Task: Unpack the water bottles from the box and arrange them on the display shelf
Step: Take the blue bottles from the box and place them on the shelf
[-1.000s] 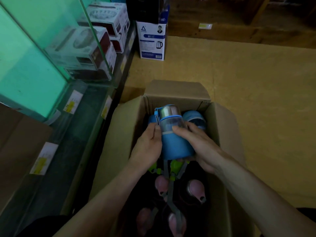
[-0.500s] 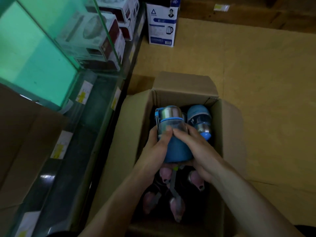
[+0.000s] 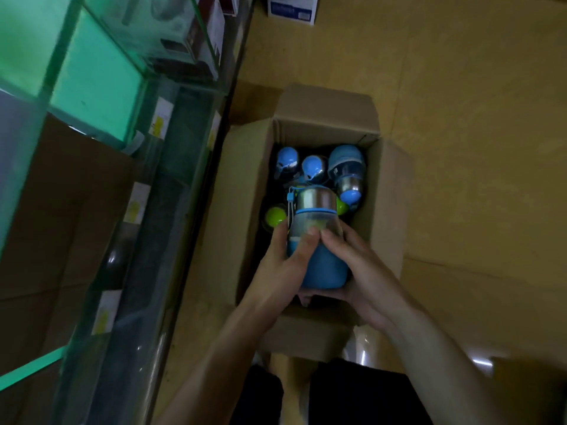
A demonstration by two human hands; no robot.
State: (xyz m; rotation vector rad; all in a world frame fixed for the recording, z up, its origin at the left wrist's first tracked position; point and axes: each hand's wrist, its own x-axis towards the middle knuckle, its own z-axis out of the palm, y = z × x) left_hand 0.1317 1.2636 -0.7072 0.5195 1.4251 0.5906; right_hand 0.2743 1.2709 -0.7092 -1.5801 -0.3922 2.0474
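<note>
A blue water bottle [image 3: 325,265] with a steel lid and clear middle is held upright above the open cardboard box [image 3: 242,191]. My left hand [image 3: 282,265] grips its left side, thumb across the front. My right hand [image 3: 362,271] wraps its right side and cups the base. Inside the box lie more blue bottles [image 3: 346,170] at the far end and green-capped ones [image 3: 274,216] beside the held bottle. The glass display shelf [image 3: 171,185] runs along the left of the box.
Boxed appliances [image 3: 196,35] sit on the upper glass shelf, with yellow price tags [image 3: 159,121] on the shelf edges. A white and blue kettle box [image 3: 291,9] stands on the tan floor beyond. Open floor lies to the right of the box.
Both hands have lifted the blue bottle higher out of the box. The view has pulled up and back, uncovering more bottles at the far end of the box.
</note>
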